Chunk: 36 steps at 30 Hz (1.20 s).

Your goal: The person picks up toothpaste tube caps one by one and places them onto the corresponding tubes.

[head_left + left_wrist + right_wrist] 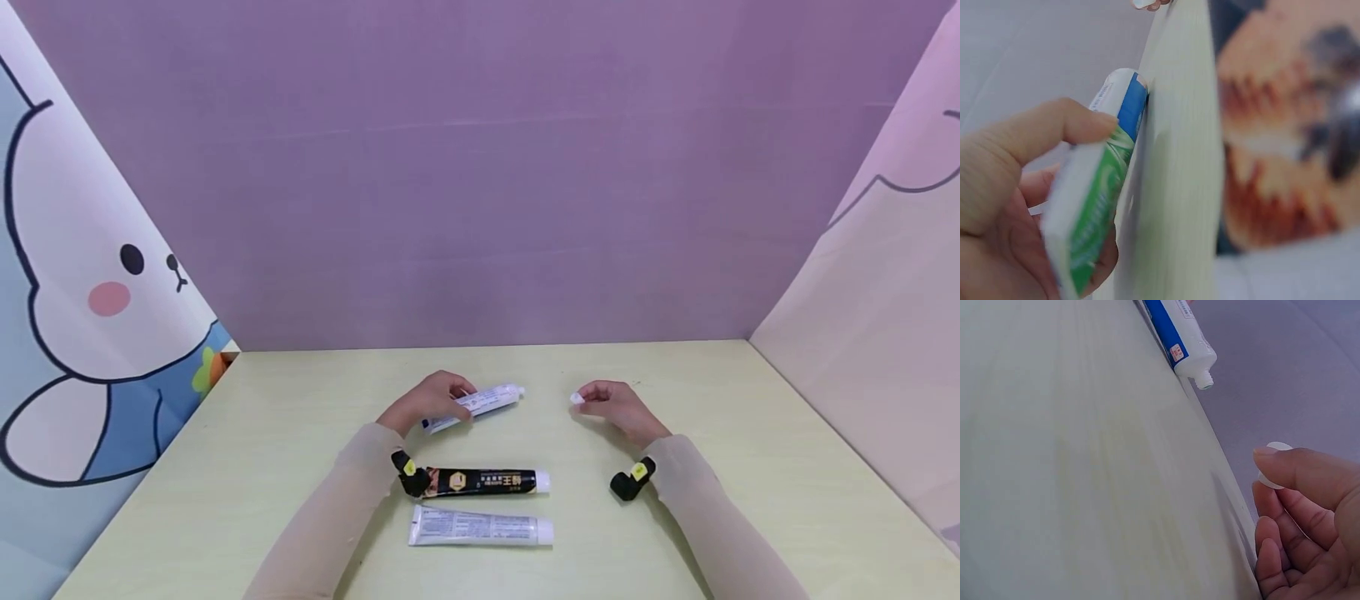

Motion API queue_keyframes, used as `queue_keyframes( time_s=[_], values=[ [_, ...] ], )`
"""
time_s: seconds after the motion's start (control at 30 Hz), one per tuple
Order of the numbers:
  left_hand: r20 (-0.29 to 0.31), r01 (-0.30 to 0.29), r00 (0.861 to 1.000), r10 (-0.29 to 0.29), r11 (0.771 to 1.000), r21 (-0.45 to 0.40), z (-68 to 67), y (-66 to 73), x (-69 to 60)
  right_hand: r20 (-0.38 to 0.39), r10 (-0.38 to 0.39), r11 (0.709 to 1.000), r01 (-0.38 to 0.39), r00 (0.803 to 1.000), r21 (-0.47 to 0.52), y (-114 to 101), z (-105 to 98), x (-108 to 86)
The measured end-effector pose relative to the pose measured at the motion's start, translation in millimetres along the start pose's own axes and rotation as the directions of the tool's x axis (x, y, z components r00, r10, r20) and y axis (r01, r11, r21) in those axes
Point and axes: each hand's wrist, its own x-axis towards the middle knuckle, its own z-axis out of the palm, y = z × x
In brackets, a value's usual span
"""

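My left hand (437, 398) grips a white toothpaste tube (491, 400) with blue and green on one side, thumb on top and fingers beneath in the left wrist view. The tube's bare threaded nozzle (1205, 380) points right, toward the other hand. Between thumb and fingertips my right hand (618, 408) pinches a small white cap (577, 398), apart from the nozzle. Closer to the body lie a black toothpaste tube (480, 482) and a second white tube (476, 527), both with white caps on and pointing right.
The pale wooden table (585, 542) ends at a purple backdrop (480, 208). A cartoon-printed panel (90, 333) stands at the left and a pale one (877, 350) at the right. Black wrist cameras (632, 479) sit on both sleeves, the left one over the black tube's end.
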Motion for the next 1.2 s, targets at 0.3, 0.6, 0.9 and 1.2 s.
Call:
queue_keyframes(
  time_s=[0.3, 0.6, 0.9, 1.2],
  values=[
    [-0.014, -0.025, 1.0, 0.025, 1.0, 0.008, -5.6, 3.2, -7.3, -0.003, 0.012, 1.0, -0.012, 1.0, 0.004, 1, -3, -1.7],
    [-0.003, -0.028, 1.0, 0.028, 1.0, 0.002, -12.9, 3.0, -18.9, -0.001, 0.04, 0.999, -0.04, 0.999, -0.034, -9, 5, -6.6],
    [0.0, -0.092, 0.996, 0.092, 0.996, 0.01, -16.1, -3.4, -24.1, -0.002, 0.046, 0.998, -0.046, 0.999, -0.039, -18, 11, -8.4],
    [-0.033, -0.208, 0.978, 0.208, 0.978, 0.007, -20.0, -2.5, -29.1, 0.008, 0.007, 0.998, -0.006, 1.0, -0.062, -26, 16, -11.8]
  ],
)
